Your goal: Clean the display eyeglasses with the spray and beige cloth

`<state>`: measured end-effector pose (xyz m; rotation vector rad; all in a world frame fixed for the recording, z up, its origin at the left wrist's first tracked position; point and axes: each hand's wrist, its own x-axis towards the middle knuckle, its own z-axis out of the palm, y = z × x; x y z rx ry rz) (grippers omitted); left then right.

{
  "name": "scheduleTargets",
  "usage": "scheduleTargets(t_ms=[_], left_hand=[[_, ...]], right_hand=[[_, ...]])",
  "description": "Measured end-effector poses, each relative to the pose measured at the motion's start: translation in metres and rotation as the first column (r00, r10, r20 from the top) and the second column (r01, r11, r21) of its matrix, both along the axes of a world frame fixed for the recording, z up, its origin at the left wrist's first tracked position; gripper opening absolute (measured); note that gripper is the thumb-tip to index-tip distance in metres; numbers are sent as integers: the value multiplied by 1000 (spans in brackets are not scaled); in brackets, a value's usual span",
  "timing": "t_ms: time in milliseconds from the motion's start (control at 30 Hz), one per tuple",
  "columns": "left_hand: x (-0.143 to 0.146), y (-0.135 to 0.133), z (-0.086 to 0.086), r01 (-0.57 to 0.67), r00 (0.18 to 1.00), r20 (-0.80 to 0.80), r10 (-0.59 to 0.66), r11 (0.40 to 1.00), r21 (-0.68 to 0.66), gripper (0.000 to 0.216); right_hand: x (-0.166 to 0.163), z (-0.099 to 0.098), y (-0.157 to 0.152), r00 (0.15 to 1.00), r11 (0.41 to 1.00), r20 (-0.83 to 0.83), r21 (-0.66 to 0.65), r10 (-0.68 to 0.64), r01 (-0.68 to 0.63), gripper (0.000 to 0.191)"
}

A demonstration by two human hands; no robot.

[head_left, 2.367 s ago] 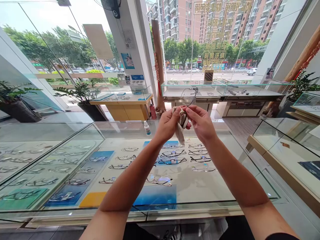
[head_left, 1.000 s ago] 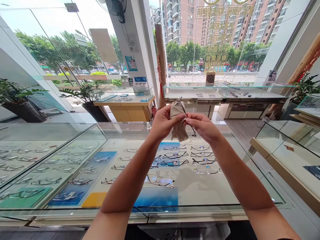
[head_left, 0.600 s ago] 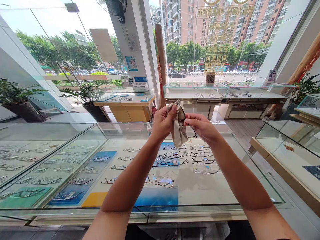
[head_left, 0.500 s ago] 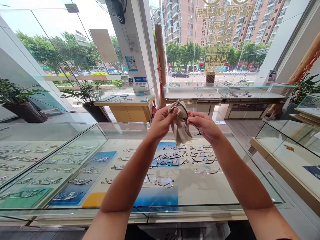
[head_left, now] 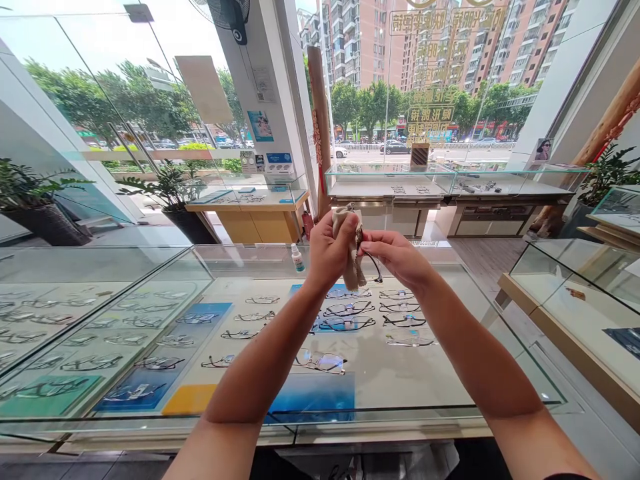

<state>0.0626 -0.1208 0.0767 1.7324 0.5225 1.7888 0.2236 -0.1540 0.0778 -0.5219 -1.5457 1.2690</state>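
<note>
L hand [head_left: 330, 255] clamped on cloth [head_left: 353, 272] & glasses [head_left: 379, 277], R hand [head_left: 400, 259] pinching glasses too, tog. above disp. case [head_left: 393, 387]

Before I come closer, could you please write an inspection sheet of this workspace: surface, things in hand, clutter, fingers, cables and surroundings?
Surface: glass-topped display case, with displayed pairs in rows under the glass.
Things in hand: beige cloth against dark-framed eyeglasses, which are partly hidden.
Clutter: one spray bottle, upright on the glass top near its far edge.
Fingers: left fingers clasp the cloth; right fingers pinch the eyeglasses.
Cables: thin cord below the wall fan; what kind, I cannot tell.
Surroundings: potted plant, window-side cases, street outside with a dark car.
</note>
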Motion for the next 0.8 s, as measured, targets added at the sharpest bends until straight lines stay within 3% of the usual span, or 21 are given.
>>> scheduleTargets(t_ms=[100,200,300,400,500,633,733,800], left_hand=[[-3,2,2,-19,999,43,20,999,-32,65],[-13,12,6,166,984,-39,-173,975,-149,64],[-24,20,12,379,905,-108,-410,897,-228,56],[-28,19,16,465,855,-134,-501,855,-230,47],[-20,11,14,411,892,-118,-437,892,-189,51],[-7,1,8,175,983,-52,-178,983,-60,50],[-5,-5,7,6,1000,-14,-7,1000,-22,59],[-7,-6,9,-3,1000,-17,2,998,-67,65]], right_hand=[[-3,-1,0,1000,1000,-8,8,-2,2,23],[1,-1,3,996,997,-54,-26,-72,71,24],[8,-1,6,988,990,-81,-60,-132,128,25],[10,-1,8,988,990,-84,-71,-130,125,26],[7,-4,8,988,991,-96,-72,-119,112,29],[-1,-7,5,990,994,-95,-35,-103,100,30],[-7,-7,0,997,999,-66,19,-49,50,28],[-10,-7,-4,996,998,-69,25,-48,50,29]])
